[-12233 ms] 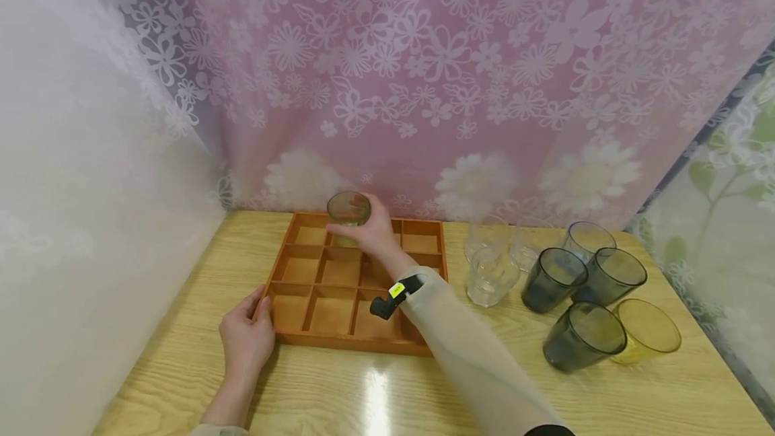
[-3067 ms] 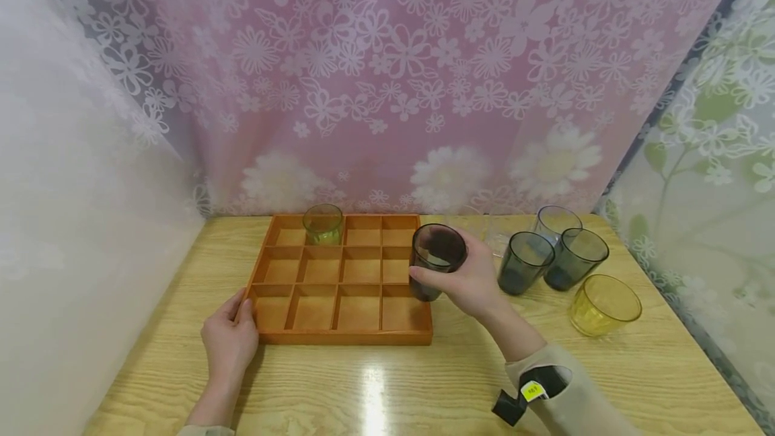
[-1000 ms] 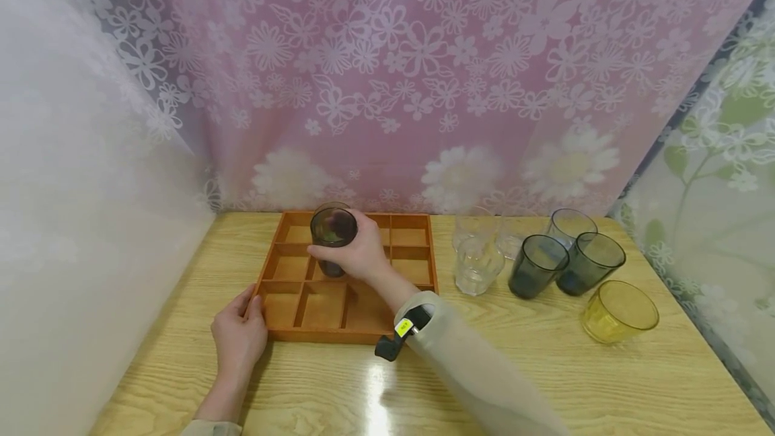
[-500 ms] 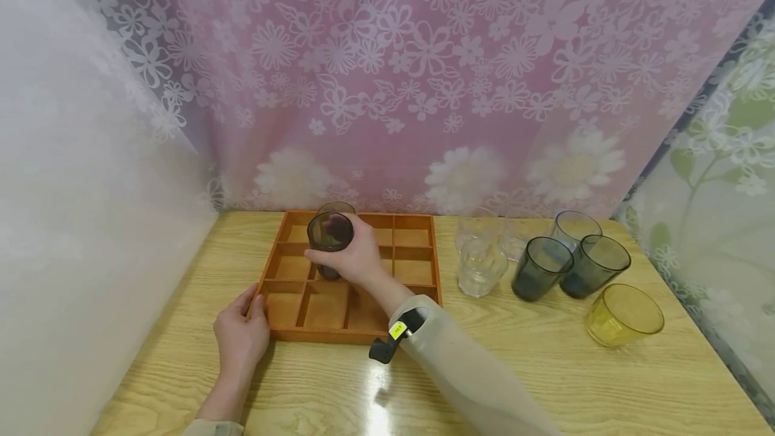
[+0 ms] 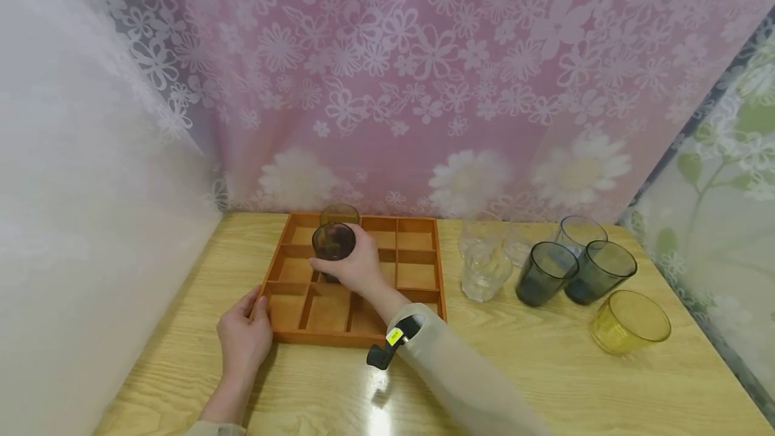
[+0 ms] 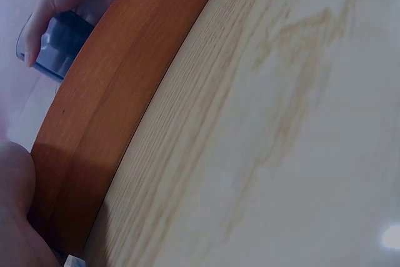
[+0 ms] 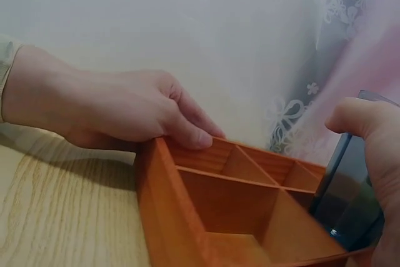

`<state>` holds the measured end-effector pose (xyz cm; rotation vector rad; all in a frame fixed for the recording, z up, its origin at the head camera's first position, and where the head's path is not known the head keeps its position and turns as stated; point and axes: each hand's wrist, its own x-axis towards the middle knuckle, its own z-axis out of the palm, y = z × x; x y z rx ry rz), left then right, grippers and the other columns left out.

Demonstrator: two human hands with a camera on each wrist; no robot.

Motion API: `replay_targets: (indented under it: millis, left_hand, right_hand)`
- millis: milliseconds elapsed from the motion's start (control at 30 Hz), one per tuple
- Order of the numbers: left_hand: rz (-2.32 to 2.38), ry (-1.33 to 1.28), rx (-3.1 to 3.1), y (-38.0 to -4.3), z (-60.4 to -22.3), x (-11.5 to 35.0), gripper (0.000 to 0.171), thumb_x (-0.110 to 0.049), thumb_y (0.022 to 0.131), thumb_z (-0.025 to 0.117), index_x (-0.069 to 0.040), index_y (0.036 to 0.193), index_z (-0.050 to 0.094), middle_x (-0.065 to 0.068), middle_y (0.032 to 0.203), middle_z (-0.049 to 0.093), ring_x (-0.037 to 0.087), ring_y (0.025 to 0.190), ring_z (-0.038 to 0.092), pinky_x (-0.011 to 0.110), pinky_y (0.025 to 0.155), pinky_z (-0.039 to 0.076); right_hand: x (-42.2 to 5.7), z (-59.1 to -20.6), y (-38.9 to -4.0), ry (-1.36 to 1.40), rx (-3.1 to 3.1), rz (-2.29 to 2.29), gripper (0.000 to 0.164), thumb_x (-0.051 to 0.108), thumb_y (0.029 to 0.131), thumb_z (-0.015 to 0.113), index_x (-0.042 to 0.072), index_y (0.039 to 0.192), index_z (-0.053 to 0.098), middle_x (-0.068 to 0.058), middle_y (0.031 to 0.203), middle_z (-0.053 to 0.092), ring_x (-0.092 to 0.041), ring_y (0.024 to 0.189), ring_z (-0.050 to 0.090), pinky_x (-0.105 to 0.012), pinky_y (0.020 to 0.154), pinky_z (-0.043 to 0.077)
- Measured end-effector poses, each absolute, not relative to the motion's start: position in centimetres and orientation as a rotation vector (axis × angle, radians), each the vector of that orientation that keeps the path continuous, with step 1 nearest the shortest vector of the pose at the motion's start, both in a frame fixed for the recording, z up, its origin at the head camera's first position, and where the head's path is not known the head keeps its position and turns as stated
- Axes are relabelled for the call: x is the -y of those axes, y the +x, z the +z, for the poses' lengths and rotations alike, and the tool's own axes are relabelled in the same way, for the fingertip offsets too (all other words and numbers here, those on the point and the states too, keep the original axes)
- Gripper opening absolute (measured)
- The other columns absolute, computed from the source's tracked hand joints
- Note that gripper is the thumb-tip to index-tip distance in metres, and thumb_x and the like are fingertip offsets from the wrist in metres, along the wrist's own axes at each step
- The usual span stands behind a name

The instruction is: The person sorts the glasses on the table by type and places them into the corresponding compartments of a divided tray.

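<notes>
In the head view my left hand (image 5: 245, 335) grips the left wall of a wooden compartment tray (image 5: 315, 339), thumb over the rim. My right hand (image 5: 363, 264) holds a dark grey drinking glass (image 5: 329, 247) upright, low in the middle row, second compartment from the left; its base is mostly hidden. Right behind it, a green-tinted glass (image 5: 339, 212) stands in the back row. The right wrist view has the dark glass (image 7: 350, 186) between thumb and fingers beside the tray's dividers (image 7: 275, 217). In the left wrist view the tray's outer wall (image 6: 106, 104) shows.
Right of the tray stand several clear glasses (image 5: 484, 274), two dark grey glasses (image 5: 545, 274) and a yellow glass (image 5: 630, 325). A bluish-rimmed clear glass (image 5: 580, 231) is behind them. Floral curtains (image 5: 424, 86) hang close behind the wooden table (image 5: 514, 369).
The right hand let go of the green glass in the back row, brought a dark glass from the right over the tray, and lowered it slightly. The left hand has stayed on the tray wall.
</notes>
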<state>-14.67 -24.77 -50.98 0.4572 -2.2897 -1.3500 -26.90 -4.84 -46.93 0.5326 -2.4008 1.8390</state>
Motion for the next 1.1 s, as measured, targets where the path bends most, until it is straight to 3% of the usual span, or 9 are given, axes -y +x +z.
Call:
replay_targets:
  millis: [167, 433, 667, 833, 1000, 1100]
  left_hand:
    - [-1.351, 0.446, 2.304, -14.5, -50.8, 24.7, 0.036, -0.006, 0.107, 0.059, 0.007, 0.139, 0.065, 0.027, 0.131, 0.068, 0.038, 0.123, 0.064, 0.033, 0.094, 0.050]
    - [-1.347, 0.451, 2.300, -14.5, -51.0, 24.8, 0.035, -0.006, 0.107, 0.059, 0.006, 0.139, 0.065, 0.027, 0.131, 0.067, 0.038, 0.124, 0.064, 0.035, 0.095, 0.049]
    - [-1.334, 0.464, 2.312, -14.3, -51.1, 24.6, 0.035, -0.006, 0.106, 0.060, 0.006, 0.139, 0.066, 0.026, 0.131, 0.068, 0.038, 0.124, 0.064, 0.040, 0.097, 0.049]
    - [-1.333, 0.464, 2.296, -14.4, -51.2, 24.7, 0.034, -0.005, 0.106, 0.061, 0.007, 0.137, 0.067, 0.026, 0.130, 0.068, 0.038, 0.122, 0.065, 0.034, 0.094, 0.050]
    - [-1.339, 0.450, 2.283, -14.5, -51.3, 24.9, 0.034, -0.004, 0.105, 0.061, 0.007, 0.137, 0.067, 0.027, 0.129, 0.068, 0.038, 0.121, 0.065, 0.009, 0.085, 0.046]
    - [-1.336, 0.446, 2.272, -14.7, -51.5, 24.9, 0.034, -0.003, 0.105, 0.061, 0.008, 0.136, 0.067, 0.027, 0.128, 0.069, 0.037, 0.120, 0.065, 0.000, 0.080, 0.040]
  right_hand:
    - [5.0, -47.6, -26.7, 0.553, 2.375, 1.855, 0.070, 0.026, 0.076, 0.098, 0.008, 0.133, 0.064, -0.008, 0.125, 0.069, -0.028, 0.116, 0.066, -0.042, 0.097, 0.056]
    - [5.1, -47.9, -26.5, 0.540, 2.391, 1.840, 0.074, 0.027, 0.074, 0.100, 0.009, 0.135, 0.063, -0.008, 0.128, 0.067, -0.024, 0.117, 0.064, -0.043, 0.100, 0.054]
    - [4.7, -47.7, -26.4, 0.495, 2.493, 1.840, 0.078, 0.031, 0.074, 0.099, 0.013, 0.139, 0.060, -0.001, 0.130, 0.064, -0.022, 0.120, 0.062, -0.043, 0.101, 0.053]
    - [4.4, -47.3, -26.4, 0.507, 2.537, 1.833, 0.084, 0.035, 0.073, 0.100, 0.014, 0.143, 0.057, -0.001, 0.133, 0.063, -0.023, 0.121, 0.062, -0.045, 0.101, 0.053]
    - [3.9, -47.1, -26.2, 0.510, 2.512, 1.883, 0.085, 0.034, 0.073, 0.100, 0.014, 0.144, 0.056, -0.002, 0.134, 0.063, -0.022, 0.122, 0.060, -0.045, 0.104, 0.052]
    - [3.6, -46.9, -26.0, 0.522, 2.481, 1.913, 0.084, 0.031, 0.074, 0.099, 0.014, 0.145, 0.056, -0.001, 0.132, 0.063, -0.021, 0.120, 0.061, -0.043, 0.104, 0.052]
